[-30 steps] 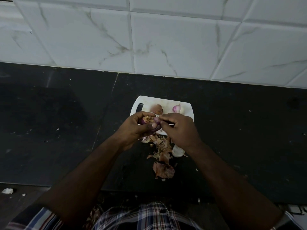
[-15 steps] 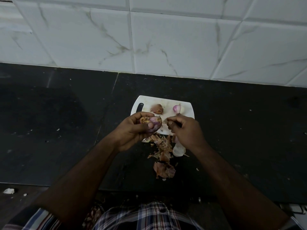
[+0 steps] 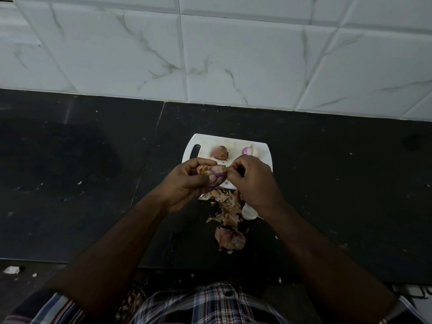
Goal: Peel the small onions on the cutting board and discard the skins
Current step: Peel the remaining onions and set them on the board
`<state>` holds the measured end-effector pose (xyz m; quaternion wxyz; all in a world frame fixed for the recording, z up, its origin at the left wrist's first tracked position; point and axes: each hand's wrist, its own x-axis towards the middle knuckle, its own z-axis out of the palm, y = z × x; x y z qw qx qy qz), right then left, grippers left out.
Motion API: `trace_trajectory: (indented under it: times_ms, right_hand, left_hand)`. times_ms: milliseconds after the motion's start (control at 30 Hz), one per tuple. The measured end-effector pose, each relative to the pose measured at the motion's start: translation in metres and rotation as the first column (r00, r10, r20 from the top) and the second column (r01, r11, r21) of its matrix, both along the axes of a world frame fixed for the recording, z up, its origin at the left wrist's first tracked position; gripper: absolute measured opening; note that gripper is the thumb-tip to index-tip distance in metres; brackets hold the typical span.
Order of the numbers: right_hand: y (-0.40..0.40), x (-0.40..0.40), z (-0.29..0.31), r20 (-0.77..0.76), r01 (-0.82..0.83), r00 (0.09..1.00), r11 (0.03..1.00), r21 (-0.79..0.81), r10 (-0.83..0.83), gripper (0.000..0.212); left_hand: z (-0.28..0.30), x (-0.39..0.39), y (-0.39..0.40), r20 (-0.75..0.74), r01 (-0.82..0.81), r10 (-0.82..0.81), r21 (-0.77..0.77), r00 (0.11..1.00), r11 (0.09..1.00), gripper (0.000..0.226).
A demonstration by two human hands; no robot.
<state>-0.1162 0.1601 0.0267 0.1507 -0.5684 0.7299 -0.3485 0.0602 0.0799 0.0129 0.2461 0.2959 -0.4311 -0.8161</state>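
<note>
Nearest the person, a heap of dry brown onion skins [image 3: 228, 213] trails across the black countertop [image 3: 81, 183] from the front edge of the white cutting board [image 3: 236, 142] back toward the counter's near edge, with one large curled piece lying closest; they have come off the onions but sit loose on the counter, so discarding them looks like work left to do. A pale, rounded piece [image 3: 249, 212] (possibly a peeled onion, though it is half hidden by the wrist) rests just beside the heap. Above the board's front edge, the left hand [image 3: 187, 183] curls around a small onion [image 3: 216, 175], thumb across its purple flesh, papery skin clinging to its left end. The right hand [image 3: 253, 181] has its fingertips pinched together at the onion's right tip, apparently on a strip of skin, so this one seems partly peeled. Farther back on the board, an onion in its brown skin [image 3: 219, 152] lies near the middle, untouched by the look of it, and a purple-white onion [image 3: 247, 150] toward the far right corner appears already peeled. The counter is dark stone flecked with small crumbs, with a seam running front to back left of the board. Behind it rises a wall of white marble-veined tiles [image 3: 233, 54].
</note>
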Motion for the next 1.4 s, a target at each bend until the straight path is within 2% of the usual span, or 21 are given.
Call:
trace_trajectory:
  times_ms: [300,467,533,600,700,733,833,867,967,1000,1100,1233,1400]
  right_hand:
    - [0.003,-0.016,-0.01,-0.01,0.057,0.998,0.982,0.183,-0.056,0.01]
    - [0.003,-0.019,-0.017,-0.079,0.086,0.995,0.96,0.268,-0.067,0.012]
    - [0.004,-0.022,-0.017,-0.06,0.03,0.998,0.949,0.315,-0.012,0.014]
    - [0.006,-0.023,-0.013,-0.037,-0.008,0.999,0.951,0.309,0.021,0.014]
    - [0.006,-0.024,-0.005,-0.034,0.054,0.998,0.98,0.19,-0.048,0.013]
    - [0.005,-0.025,-0.004,-0.029,0.036,0.999,0.978,0.208,-0.031,0.019]
    - [0.005,-0.023,-0.001,-0.052,-0.122,0.984,0.858,0.498,0.169,0.051]
    - [0.005,-0.023,0.0,-0.055,-0.129,0.982,0.853,0.505,0.181,0.05]
    - [0.001,-0.022,0.006,-0.074,-0.045,0.995,0.955,0.294,0.07,0.019]
    - [0.001,-0.023,0.007,-0.07,-0.041,0.996,0.958,0.282,0.063,0.018]
    - [0.001,-0.019,0.007,-0.023,-0.113,0.991,0.929,0.352,0.129,0.044]
    - [-0.005,-0.004,0.017,0.119,-0.068,0.991,0.988,0.141,0.052,0.03]
    - [-0.011,0.018,0.024,0.133,-0.081,0.989,0.99,0.116,0.066,0.021]
  left_hand:
    - [-0.01,0.006,-0.005,-0.105,0.085,-0.07,0.143,0.992,0.986,0.043]
    - [-0.013,0.008,-0.006,-0.131,0.126,-0.102,0.183,0.986,0.975,0.08]
    - [-0.013,0.009,-0.009,-0.115,0.099,-0.079,0.181,0.99,0.978,0.084]
    - [-0.013,0.009,-0.011,-0.073,0.035,-0.022,0.184,0.997,0.982,0.083]
    - [-0.013,0.009,-0.015,-0.018,-0.048,0.052,0.171,0.998,0.984,0.088]
    - [-0.013,0.009,-0.015,-0.007,-0.062,0.064,0.162,0.998,0.985,0.087]
    - [-0.015,0.009,-0.014,-0.012,-0.085,0.088,0.154,0.996,0.984,0.074]
    - [-0.016,0.009,-0.014,-0.026,-0.078,0.083,0.152,0.996,0.985,0.069]
    - [-0.02,0.013,-0.015,-0.074,-0.021,0.031,0.137,0.997,0.99,0.06]
    - [-0.021,0.013,-0.015,-0.083,-0.005,0.017,0.14,0.996,0.99,0.06]
    - [-0.022,0.014,-0.014,-0.108,0.01,0.008,0.168,0.994,0.986,0.059]
    - [-0.025,0.014,-0.015,-0.146,0.064,-0.033,0.21,0.989,0.976,0.057]
    - [-0.022,0.008,-0.012,-0.116,0.059,-0.04,0.173,0.992,0.983,0.055]
